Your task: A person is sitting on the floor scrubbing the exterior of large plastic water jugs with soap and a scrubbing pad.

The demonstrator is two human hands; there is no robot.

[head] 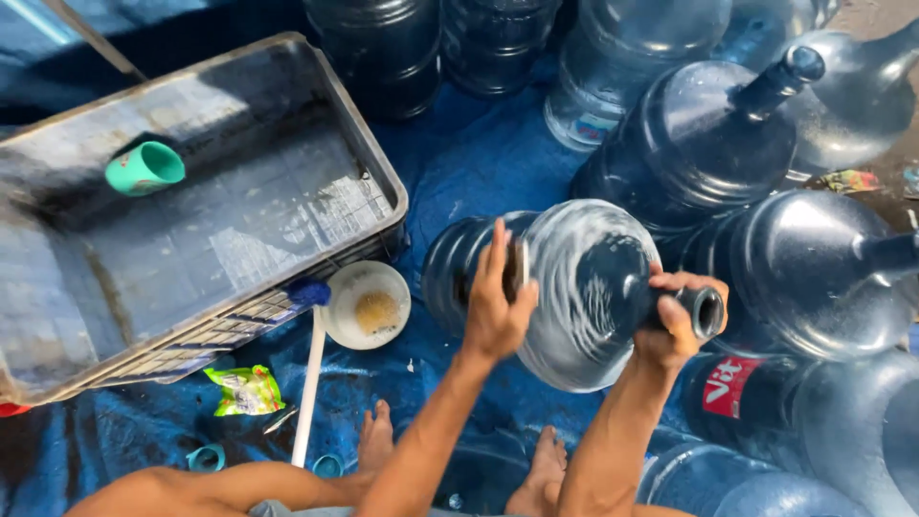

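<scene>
A large dark blue water jug (565, 287) lies on its side in front of me, its shoulder streaked with white soap foam. My right hand (676, 311) grips its neck near the open mouth. My left hand (498, 297) presses a small pale scrubbing pad against the jug's body. Both my forearms reach up from the bottom of the view, and my bare feet (546, 469) rest on the blue tarp below the jug.
A grey plastic crate (364, 134) filled with water, a green cup (144, 168) floating in it, stands at left. A white bowl (369, 306), a white-handled brush (308, 383) and a green wrapper (247, 390) lie near it. Several more big jugs (708, 134) crowd the right and top.
</scene>
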